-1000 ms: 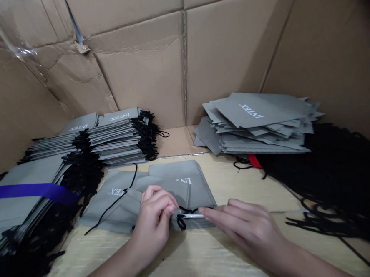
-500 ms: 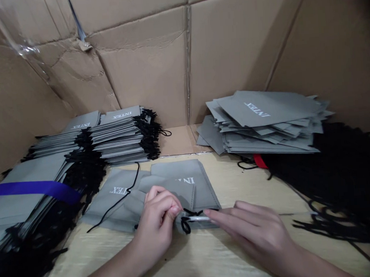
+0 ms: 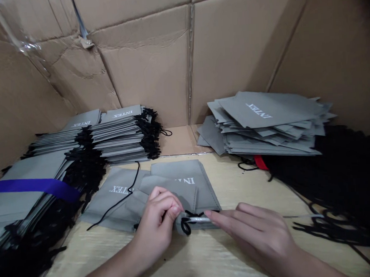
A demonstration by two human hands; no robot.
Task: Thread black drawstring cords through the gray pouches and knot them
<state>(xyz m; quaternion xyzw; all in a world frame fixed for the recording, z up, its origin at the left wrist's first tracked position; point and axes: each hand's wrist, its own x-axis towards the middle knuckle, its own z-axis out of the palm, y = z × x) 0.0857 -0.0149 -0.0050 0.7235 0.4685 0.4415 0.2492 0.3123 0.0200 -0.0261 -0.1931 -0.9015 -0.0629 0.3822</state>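
My left hand (image 3: 160,217) is closed, thumb against curled fingers, pinching the edge of a grey fabric pouch (image 3: 162,183). In my right hand (image 3: 256,226) is a thin silvery rod (image 3: 198,219), gripped between thumb and fingers and pointing left at the pouch's edge. A black cord (image 3: 186,226) loops around the rod's tip beside my left fingertips. Whether the tip is inside the fabric is hidden. Under and behind my hands lie more grey pouches (image 3: 203,191) with white INTEX print. A loose black cord (image 3: 114,205) crosses the left one.
Stacked corded pouches (image 3: 117,136) stand at the back left; a bundle with a purple band (image 3: 34,187) lies in front. At the back right is a pile of grey pouches (image 3: 274,112) beside a heap of black cords (image 3: 338,179). Cardboard walls (image 3: 143,66) enclose the table.
Both hands hold nearly the same pose. The pouch edge and the cord loop have shifted very slightly at my left fingertips; the view has moved a little.
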